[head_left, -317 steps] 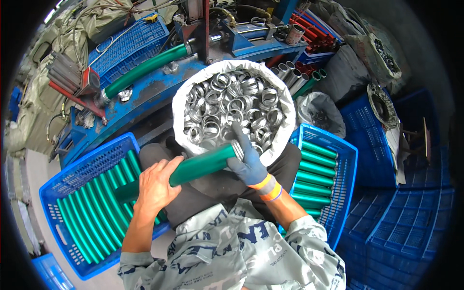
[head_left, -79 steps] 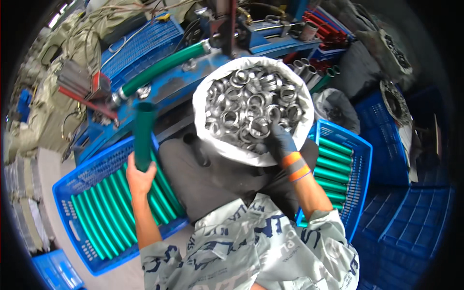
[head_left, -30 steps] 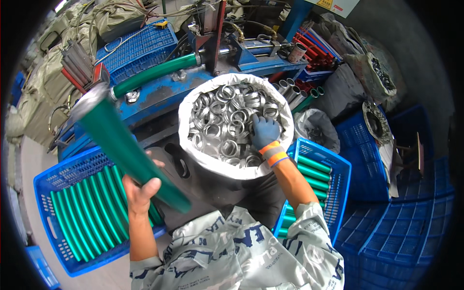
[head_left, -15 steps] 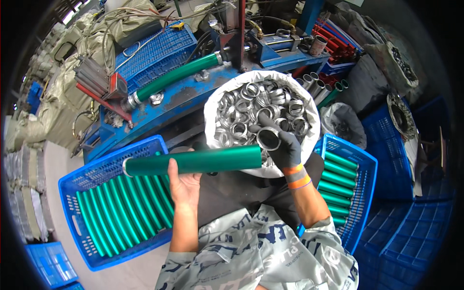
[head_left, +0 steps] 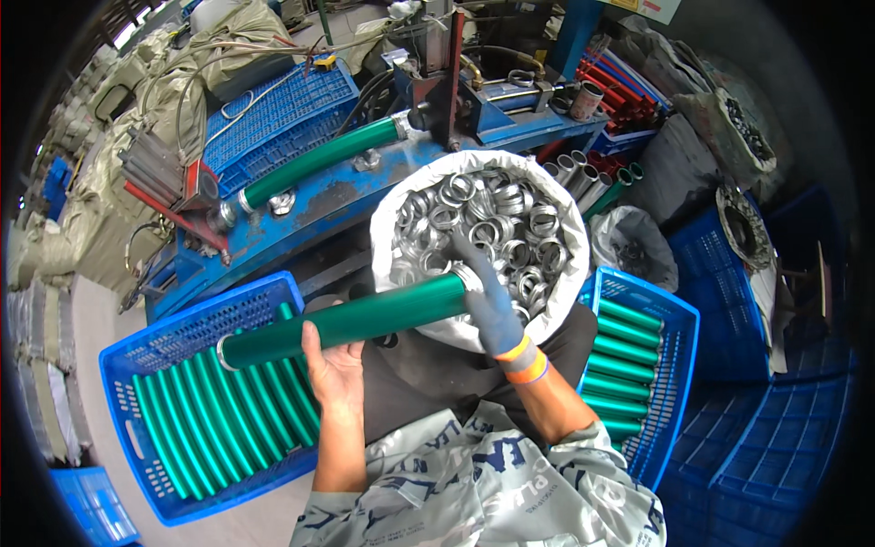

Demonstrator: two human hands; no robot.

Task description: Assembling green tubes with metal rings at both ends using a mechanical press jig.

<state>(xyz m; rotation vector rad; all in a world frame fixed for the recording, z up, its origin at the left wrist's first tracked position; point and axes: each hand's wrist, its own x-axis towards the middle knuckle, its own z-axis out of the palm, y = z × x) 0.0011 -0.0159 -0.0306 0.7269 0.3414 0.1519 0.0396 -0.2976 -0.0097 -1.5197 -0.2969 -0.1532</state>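
Observation:
My bare left hand [head_left: 335, 365] is closed around a long green metal tube [head_left: 360, 314] from below, near its middle. The tube lies slanted over my lap, its right end higher, with a silver ring on its left end. At the right end sits another silver metal ring [head_left: 467, 276]. Against that ring presses the palm of my right hand [head_left: 492, 305], in a dark glove with an orange cuff; its fingers are stretched out past the ring. Beneath and beyond lies a white sack [head_left: 383, 214] full of loose silver rings.
Blue crates of green tubes stand at left [head_left: 123, 401] and right [head_left: 674, 401]. Behind the sack runs a blue machine bench [head_left: 337, 196] with a green tube [head_left: 319, 162] mounted on it. More tubes [head_left: 583, 173] and a smaller sack [head_left: 633, 251] stand at right.
My right hand has moved left and brought the silver ring onto the tube's right end. Its fingers have straightened. The tube has tilted, and my left hand still holds it.

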